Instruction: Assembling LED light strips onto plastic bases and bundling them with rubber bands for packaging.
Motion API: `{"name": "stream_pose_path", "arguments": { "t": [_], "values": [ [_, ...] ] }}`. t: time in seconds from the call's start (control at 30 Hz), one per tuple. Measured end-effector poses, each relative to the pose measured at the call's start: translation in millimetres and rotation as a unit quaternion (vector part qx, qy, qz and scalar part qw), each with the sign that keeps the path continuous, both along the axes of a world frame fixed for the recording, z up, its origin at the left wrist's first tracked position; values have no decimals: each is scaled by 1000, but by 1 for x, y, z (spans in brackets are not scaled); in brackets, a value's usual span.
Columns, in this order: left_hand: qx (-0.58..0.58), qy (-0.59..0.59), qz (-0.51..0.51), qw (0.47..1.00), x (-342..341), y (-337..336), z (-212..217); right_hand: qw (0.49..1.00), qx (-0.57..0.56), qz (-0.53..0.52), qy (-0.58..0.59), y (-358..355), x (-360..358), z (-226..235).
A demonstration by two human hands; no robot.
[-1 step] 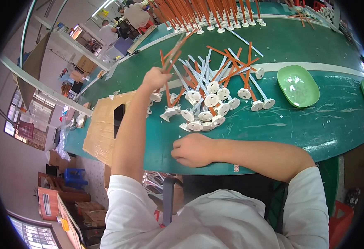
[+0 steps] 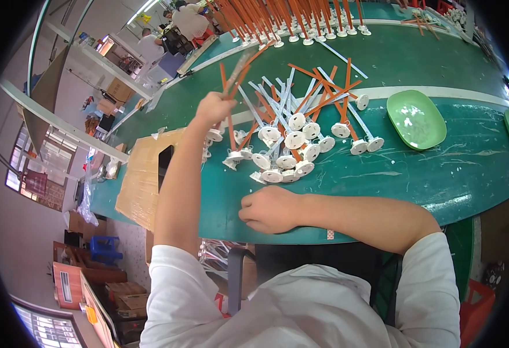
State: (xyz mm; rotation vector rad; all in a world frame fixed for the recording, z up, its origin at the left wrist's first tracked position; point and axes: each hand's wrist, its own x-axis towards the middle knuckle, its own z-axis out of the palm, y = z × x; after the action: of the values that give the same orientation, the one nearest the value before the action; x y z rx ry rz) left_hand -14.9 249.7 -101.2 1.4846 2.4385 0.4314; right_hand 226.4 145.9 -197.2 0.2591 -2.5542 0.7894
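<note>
My left hand is raised over the left end of a loose pile of strips, its fingers closed round a thin strip. Motion blurs that strip, and its lower end is hidden by the hand. Orange strips and pale grey strips lie crossed in the pile, with round white bases clustered toward me. Close to the table's near edge, my right hand rests with fingers curled in, apart from the pile; nothing shows in it.
A green tray sits right of the pile on the green table. Several orange strips on white bases stand upright at the back. A dark phone lies on cardboard beside my left forearm. People sit far off.
My left hand has shifted slightly to the left with the strip, whose upper end has swung a little. The right hand has stayed in place.
</note>
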Motion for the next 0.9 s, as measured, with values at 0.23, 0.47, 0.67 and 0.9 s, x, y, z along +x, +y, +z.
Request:
{"name": "stream_pose_path", "arguments": {
  "t": [0.23,0.47,0.67,0.9],
  "values": [
    [286,-134,-19,949,1,-23,37,1000,8,-1,23,1,-1,-4],
    [406,-172,-22,897,-2,-32,23,1000,6,-1,28,2,-1,-6],
    [412,-193,-16,891,-28,-8,14,1000,4,0,29,1,-2,-4],
    [-3,5,-24,1000,5,46,13,1000,-13,-4,17,3,-1,-3]
  ]
}}
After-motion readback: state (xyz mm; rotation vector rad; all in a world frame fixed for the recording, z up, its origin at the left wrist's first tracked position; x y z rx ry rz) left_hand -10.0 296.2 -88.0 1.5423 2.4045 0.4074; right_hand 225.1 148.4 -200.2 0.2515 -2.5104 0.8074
